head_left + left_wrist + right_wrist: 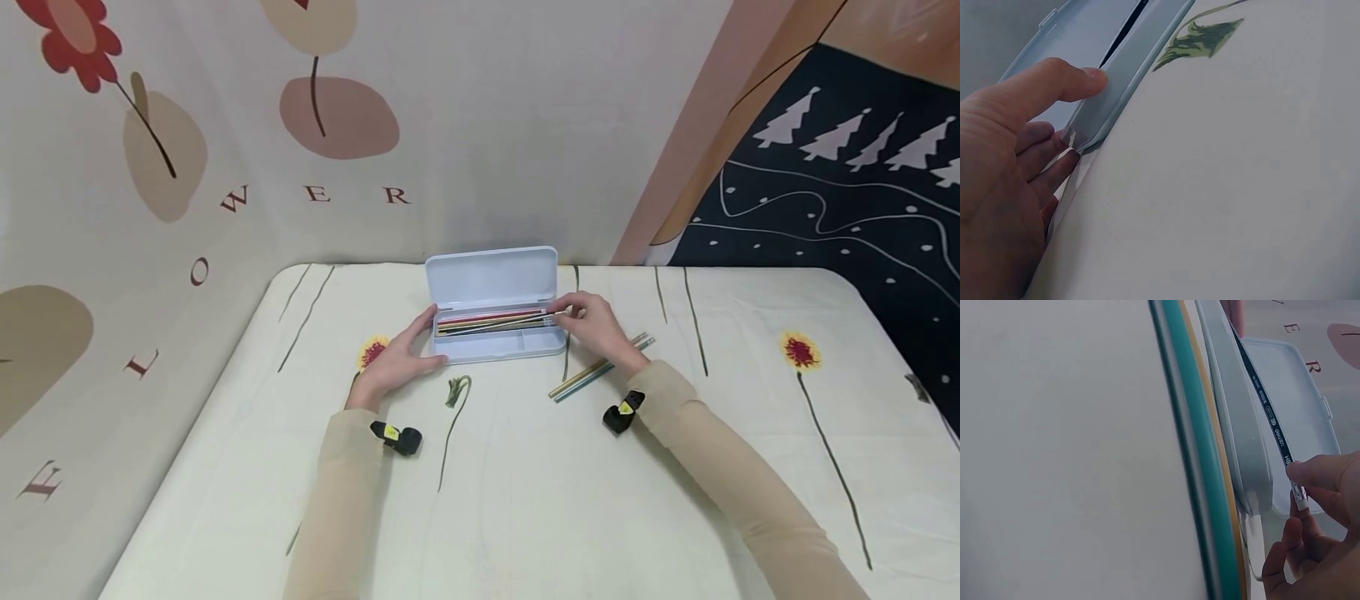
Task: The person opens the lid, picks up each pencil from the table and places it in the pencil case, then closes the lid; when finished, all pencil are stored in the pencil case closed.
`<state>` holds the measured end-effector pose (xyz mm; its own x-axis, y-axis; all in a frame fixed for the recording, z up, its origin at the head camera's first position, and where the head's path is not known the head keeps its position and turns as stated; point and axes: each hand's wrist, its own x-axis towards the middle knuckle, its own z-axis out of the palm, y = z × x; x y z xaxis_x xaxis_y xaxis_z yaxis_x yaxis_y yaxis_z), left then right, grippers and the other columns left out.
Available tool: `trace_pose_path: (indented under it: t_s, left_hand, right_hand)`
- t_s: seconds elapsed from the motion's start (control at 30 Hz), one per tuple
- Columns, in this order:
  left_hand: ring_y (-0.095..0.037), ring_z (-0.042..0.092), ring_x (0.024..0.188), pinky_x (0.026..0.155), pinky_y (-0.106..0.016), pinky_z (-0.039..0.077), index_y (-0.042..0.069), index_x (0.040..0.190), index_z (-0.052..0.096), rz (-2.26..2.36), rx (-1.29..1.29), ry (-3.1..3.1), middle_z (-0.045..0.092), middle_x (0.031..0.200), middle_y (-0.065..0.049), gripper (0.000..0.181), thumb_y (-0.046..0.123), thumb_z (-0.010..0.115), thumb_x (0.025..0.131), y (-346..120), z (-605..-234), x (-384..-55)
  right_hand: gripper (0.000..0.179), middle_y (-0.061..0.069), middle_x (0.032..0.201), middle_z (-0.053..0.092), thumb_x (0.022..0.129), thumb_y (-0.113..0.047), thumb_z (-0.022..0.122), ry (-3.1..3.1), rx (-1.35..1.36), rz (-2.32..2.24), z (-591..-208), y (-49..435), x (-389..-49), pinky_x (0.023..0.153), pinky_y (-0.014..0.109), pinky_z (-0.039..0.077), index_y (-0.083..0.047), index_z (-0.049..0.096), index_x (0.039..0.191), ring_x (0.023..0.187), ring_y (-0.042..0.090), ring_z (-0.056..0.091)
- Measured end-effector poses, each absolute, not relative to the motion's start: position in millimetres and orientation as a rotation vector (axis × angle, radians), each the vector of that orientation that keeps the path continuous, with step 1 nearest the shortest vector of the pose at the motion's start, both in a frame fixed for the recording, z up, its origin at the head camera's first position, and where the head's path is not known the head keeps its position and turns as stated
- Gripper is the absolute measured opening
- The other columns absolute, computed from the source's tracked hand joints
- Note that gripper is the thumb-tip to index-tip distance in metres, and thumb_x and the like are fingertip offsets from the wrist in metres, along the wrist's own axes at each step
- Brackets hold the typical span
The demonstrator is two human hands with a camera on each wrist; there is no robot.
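A pale blue pencil case (480, 345) lies with its lid (491, 277) raised at the back. Several pencils (480, 322), red and yellowish among them, lie in its long compartment. My left hand (395, 367) holds the case's left end, thumb (1079, 84) on the front wall and fingers around the corner. At the right end, my right hand (596, 325) pinches a dark pencil (1272, 425) near its white eraser, between thumb and fingers. The rest of that pencil slants over the case.
Gold and teal pencils (600, 368) lie side by side on the table beneath my right wrist. A pale cloth (525, 500) printed with flowers covers the table. A printed curtain (525, 125) hangs right behind the case.
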<state>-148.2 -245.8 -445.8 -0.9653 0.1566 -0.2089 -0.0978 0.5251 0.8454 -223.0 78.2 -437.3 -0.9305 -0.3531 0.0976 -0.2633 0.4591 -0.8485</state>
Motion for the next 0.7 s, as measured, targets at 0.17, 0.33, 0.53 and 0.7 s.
trace_pose_path:
  t_s: [0.17,0.33,0.53,0.7]
  left_hand:
    - [-0.026,0.012,0.145,0.115,-0.051,0.010,0.022,0.156,0.016,1.396,0.035,2.511,0.027,0.157,-0.007,0.094,0.020,0.076,0.083,-246.1,-445.3,-148.2]
    - [-0.025,0.012,0.145,0.115,-0.051,0.010,0.023,0.156,0.016,1.386,0.023,2.509,0.026,0.157,-0.006,0.094,0.022,0.076,0.084,-246.1,-445.9,-148.8]
    - [-0.026,0.011,0.145,0.115,-0.050,0.010,0.022,0.156,0.016,1.386,0.027,2.515,0.025,0.157,-0.007,0.094,0.021,0.076,0.083,-246.3,-444.7,-148.0]
    - [-0.026,0.012,0.145,0.115,-0.050,0.010,0.022,0.157,0.016,1.370,0.032,2.521,0.025,0.157,-0.007,0.095,0.021,0.076,0.084,-245.8,-443.9,-147.7]
  right_hand:
    - [0.016,0.013,0.094,0.064,0.086,0.002,0.065,2.589,-0.578,-1.507,-436.9,71.4,-225.5,0.062,0.028,0.036,0.002,0.072,0.100,0.074,0.021,0.048]
    - [0.015,0.015,0.092,0.064,0.086,0.002,0.067,2.607,-0.619,-1.486,-437.4,65.2,-226.2,0.060,0.028,0.036,0.003,0.072,0.100,0.070,0.020,0.046]
    - [0.017,0.016,0.102,0.063,0.087,0.000,0.066,2.602,-0.619,-1.475,-437.2,58.9,-225.7,0.063,0.028,0.038,0.003,0.072,0.103,0.078,0.022,0.049]
    - [0.020,0.015,0.103,0.061,0.088,-0.001,0.064,2.599,-0.612,-1.475,-438.2,63.4,-226.3,0.062,0.028,0.039,0.002,0.072,0.107,0.078,0.022,0.050]
